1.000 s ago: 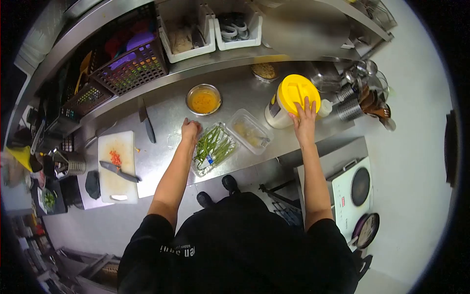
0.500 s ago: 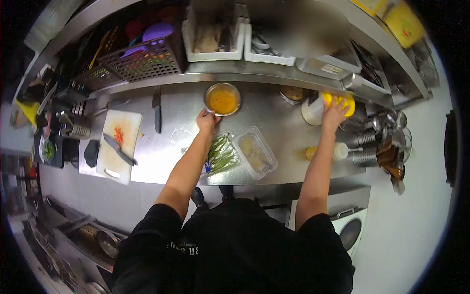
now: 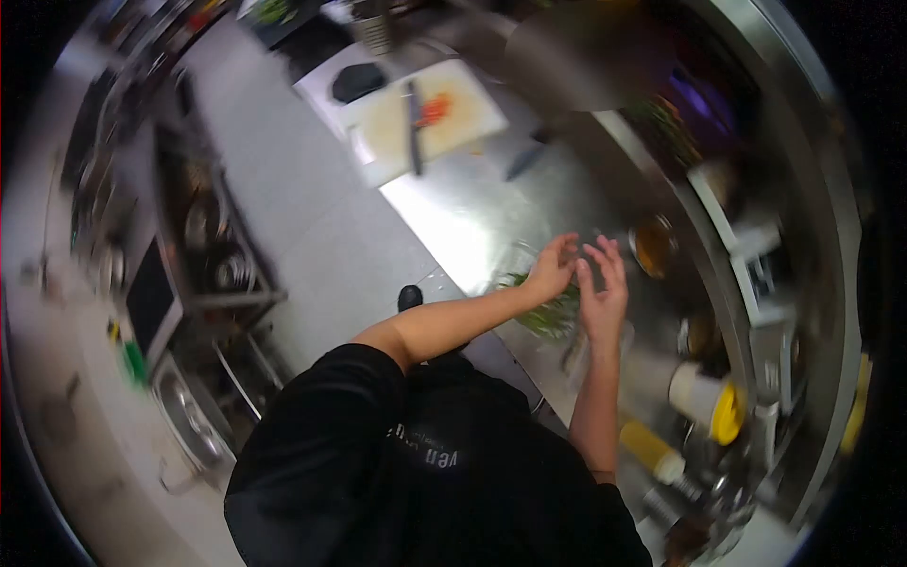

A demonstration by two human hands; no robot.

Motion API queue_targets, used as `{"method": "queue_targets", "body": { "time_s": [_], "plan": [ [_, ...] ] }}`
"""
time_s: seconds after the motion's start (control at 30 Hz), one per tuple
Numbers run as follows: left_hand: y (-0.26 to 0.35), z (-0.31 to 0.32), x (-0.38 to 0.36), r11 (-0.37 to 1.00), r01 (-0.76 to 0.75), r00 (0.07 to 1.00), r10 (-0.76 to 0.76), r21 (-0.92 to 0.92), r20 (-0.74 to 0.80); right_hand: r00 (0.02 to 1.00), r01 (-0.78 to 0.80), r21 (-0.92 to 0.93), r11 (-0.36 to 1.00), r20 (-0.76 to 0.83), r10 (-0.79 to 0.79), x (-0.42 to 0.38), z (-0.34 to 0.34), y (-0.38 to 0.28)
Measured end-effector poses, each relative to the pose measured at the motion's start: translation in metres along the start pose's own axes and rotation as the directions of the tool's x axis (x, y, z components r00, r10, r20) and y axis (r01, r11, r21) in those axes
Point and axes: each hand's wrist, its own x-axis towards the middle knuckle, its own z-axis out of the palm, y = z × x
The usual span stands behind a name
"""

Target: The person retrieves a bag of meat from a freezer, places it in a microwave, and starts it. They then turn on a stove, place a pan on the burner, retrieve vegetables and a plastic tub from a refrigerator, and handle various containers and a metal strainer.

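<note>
Two bare hands are raised near each other over the green stalks (image 3: 543, 317), with neither clamped on anything visible. The left hand (image 3: 553, 269) has its fingers loosely bent; the right hand (image 3: 605, 298) has its fingers spread. Whether their fingertips touch cannot be told.

Judging by how things lie, the cutting is partly done: the small red pieces (image 3: 435, 109) are chopped and heaped on the white rectangular cutting board (image 3: 472, 90), while the stalks look uncut, though blur hides their detail. The orange-brown mixture (image 3: 655, 248) sits in its bowl, apart from the red pieces, so combining them, if wanted, seems undone.

Counted on the metal table (image 3: 472, 203): one board at the far left; two dark-handled knives, one lying on the board (image 3: 414, 132) and one beside it (image 3: 521, 163); one bunch of stalks, below the hands; one round metal bowl, right of them; one white tub (image 3: 694, 392) with its yellow lid on; and one yellow squeeze bottle (image 3: 647, 452), nearer. The red pieces are too small to count.
</note>
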Motion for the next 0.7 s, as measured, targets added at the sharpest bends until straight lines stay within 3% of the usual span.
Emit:
{"method": "queue_targets", "body": {
  "time_s": [0.07,0.17,0.2,0.27,0.3,0.33,0.4,0.43,0.5,0.53,0.6,0.7],
  "plan": [
    [0.021,-0.066,-0.035,0.962,-0.134,0.977,0.168,0.239,-0.127,0.965,-0.058,0.14,0.988,0.262,0.02,0.011,0.055,-0.029],
    [0.028,-0.176,-0.092,0.943,0.016,0.913,0.122,0.333,-0.39,0.842,-0.089,0.251,0.964,0.536,-0.062,0.013,0.122,-0.056],
    [0.015,-0.211,-0.109,0.937,-0.01,0.834,0.2,0.349,-0.514,0.789,-0.129,0.239,0.962,0.613,-0.047,0.009,0.144,-0.064],
    [0.012,-0.281,-0.153,0.906,0.098,0.686,0.238,0.411,-0.687,0.67,-0.098,0.276,0.956,0.729,-0.142,-0.007,0.185,-0.071],
    [0.007,-0.314,-0.177,0.893,0.124,0.573,0.291,0.432,-0.766,0.58,-0.087,0.276,0.957,0.795,-0.176,-0.013,0.204,-0.08],
    [0.002,-0.345,-0.202,0.882,0.152,0.453,0.339,0.446,-0.825,0.55,-0.065,0.296,0.953,0.807,-0.213,-0.019,0.22,-0.096],
    [-0.004,-0.396,-0.256,0.906,0.254,0.272,0.269,0.339,-0.924,0.303,-0.136,0.189,0.973,0.943,-0.14,-0.036,0.245,-0.121],
    [-0.005,-0.411,-0.284,0.912,0.262,0.248,0.252,0.315,-0.936,0.239,-0.137,0.175,0.975,0.961,-0.139,-0.043,0.26,-0.132],
    [-0.005,-0.444,-0.332,0.932,0.314,0.015,0.186,0.181,-0.983,0.184,-0.034,0.136,0.99,0.975,-0.127,-0.049,0.279,-0.176],
    [-0.008,-0.46,-0.35,0.932,0.32,-0.023,0.187,0.17,-0.982,0.149,0.072,0.116,0.991,0.981,-0.126,-0.055,0.297,-0.201],
    [-0.024,-0.489,-0.395,0.916,0.382,-0.123,0.179,0.12,-0.976,0.162,0.153,0.251,0.956,0.948,-0.275,-0.066,0.339,-0.211],
    [-0.029,-0.538,-0.436,0.912,0.402,-0.115,0.137,0.08,-0.984,0.209,0.178,0.18,0.967,0.954,-0.216,-0.081,0.384,-0.256]
  ]
}}
